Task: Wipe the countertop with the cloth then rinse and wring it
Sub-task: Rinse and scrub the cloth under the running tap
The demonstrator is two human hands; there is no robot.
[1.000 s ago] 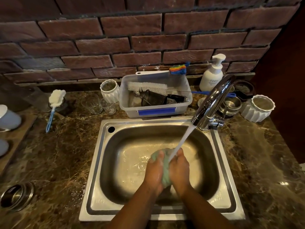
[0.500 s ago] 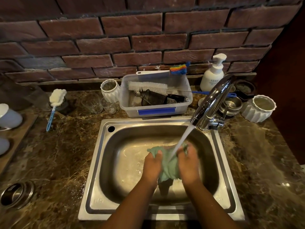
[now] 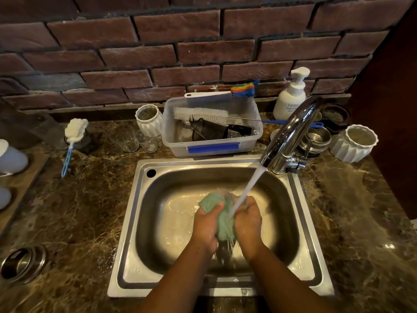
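A wet green cloth (image 3: 222, 219) is bunched between my two hands over the steel sink (image 3: 140, 222). My left hand (image 3: 207, 224) grips its left side and my right hand (image 3: 248, 222) grips its right side, palms pressed toward each other. Water runs from the chrome tap (image 3: 291, 132) in a slanted stream onto the cloth and my right hand. Drips fall from the cloth's lower end into the basin. The brown marble countertop (image 3: 85, 211) surrounds the sink.
Behind the sink stands a clear plastic tub (image 3: 212, 141) holding brushes and a strainer. A soap pump bottle (image 3: 291, 96), white ribbed cups (image 3: 354, 143), steel bowls (image 3: 316, 138) and glasses (image 3: 126, 138) line the back. A steel ring (image 3: 22, 263) lies front left.
My hands have drawn back together, squeezing the cloth into a tighter bunch under the stream; half a second ago they were apart with the cloth spread between them.
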